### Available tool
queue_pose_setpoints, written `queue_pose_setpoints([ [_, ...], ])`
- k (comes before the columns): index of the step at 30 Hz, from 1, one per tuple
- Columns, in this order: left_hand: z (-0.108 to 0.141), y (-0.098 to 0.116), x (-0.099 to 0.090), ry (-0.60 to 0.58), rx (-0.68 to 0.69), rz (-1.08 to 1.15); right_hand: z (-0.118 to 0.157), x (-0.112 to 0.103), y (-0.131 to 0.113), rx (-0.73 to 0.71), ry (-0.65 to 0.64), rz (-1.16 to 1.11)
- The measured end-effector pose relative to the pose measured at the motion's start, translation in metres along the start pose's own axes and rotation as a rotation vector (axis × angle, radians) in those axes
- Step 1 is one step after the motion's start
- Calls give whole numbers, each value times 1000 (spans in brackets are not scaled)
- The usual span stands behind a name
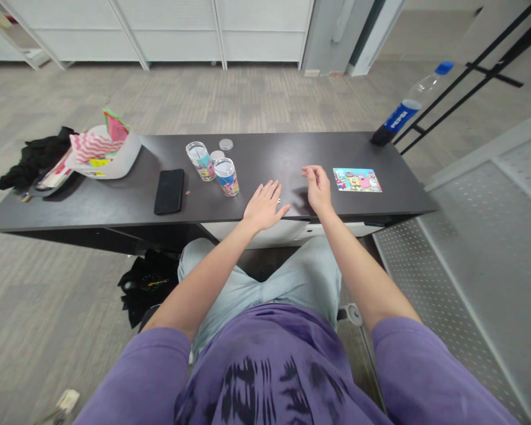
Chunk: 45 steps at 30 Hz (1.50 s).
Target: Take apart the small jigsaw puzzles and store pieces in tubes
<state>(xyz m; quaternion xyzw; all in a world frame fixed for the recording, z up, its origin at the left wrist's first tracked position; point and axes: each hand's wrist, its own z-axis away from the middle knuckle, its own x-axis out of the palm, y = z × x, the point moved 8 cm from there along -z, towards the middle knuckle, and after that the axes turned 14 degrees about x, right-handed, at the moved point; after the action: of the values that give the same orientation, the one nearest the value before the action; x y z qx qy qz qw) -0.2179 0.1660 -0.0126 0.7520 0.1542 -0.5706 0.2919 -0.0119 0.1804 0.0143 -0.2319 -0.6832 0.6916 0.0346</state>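
Note:
My left hand [263, 206] lies flat, palm down, near the front edge of the dark desk [269, 153], fingers stretched out. Tiny pale bits [278, 201] show on the desktop between its thumb and forefinger. To its right, my right hand [319, 188] is held just over the desk with its fingers curled together; whatever they hold, if anything, is hidden. A colourful cartoon card [357, 180] lies right of that hand. Left of my left hand stand two clear cups with cartoon prints, the nearer cup [227, 178] and the farther cup [201, 162], by two round silver lids [225, 144].
A black phone [169, 192] lies left of the cups. Farther left are a white basket [124, 159] with striped cloth and packets, and a black cloth [38, 159]. A Pepsi bottle [398, 118] stands at the back right corner. A dark bag [153, 283] is on the floor.

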Motion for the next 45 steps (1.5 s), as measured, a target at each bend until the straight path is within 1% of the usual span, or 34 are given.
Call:
queue_pose_setpoints([
  [1, 2, 2, -1, -5, 12, -6, 9, -3, -2, 11, 9, -36],
  [3, 4, 3, -2, -11, 30, -14, 35, -7, -1, 48, 6, -107],
  [5, 4, 3, -2, -12, 41, -16, 72, -8, 8, 118, -54, -160],
  [7, 4, 3, -1, -13, 50, -13, 111, -6, 22, 219, -130, -209],
  [10, 4, 4, 1, -11, 70, -4, 157, 7, 46, 418, -244, -303],
  [11, 4, 5, 1, -9, 79, -3, 166, 14, 52, 488, -288, -338],
  [13, 4, 7, 1, -7, 96, -5, 176, 33, 61, 606, -378, -409],
  [15, 6, 9, 1, -12, 111, -12, 175, 52, 63, 681, -442, -481],
  [19, 11, 15, 0, -47, 144, -24, 161, 84, 60, 756, -504, -577],
  [22, 15, 19, -1, -71, 170, -26, 158, 96, 58, 796, -551, -579],
  [24, 17, 21, -1, -81, 183, -23, 160, 96, 57, 812, -580, -555],
  [27, 18, 22, -1, -89, 197, -6, 165, 87, 58, 817, -612, -494],
  [30, 19, 24, -2, -88, 215, 25, 167, 71, 56, 788, -632, -419],
  [32, 21, 26, -2, -88, 227, 49, 165, 60, 51, 741, -625, -378],
  [35, 25, 28, -1, -93, 230, 88, 158, 44, 38, 641, -581, -333],
  [40, 34, 30, 0, -94, 205, 129, 132, 23, 11, 463, -490, -293],
  [43, 39, 28, -1, -88, 184, 131, 106, 14, 1, 366, -426, -289],
  [45, 40, 27, -2, -84, 177, 131, 84, 12, -2, 313, -377, -281],
])
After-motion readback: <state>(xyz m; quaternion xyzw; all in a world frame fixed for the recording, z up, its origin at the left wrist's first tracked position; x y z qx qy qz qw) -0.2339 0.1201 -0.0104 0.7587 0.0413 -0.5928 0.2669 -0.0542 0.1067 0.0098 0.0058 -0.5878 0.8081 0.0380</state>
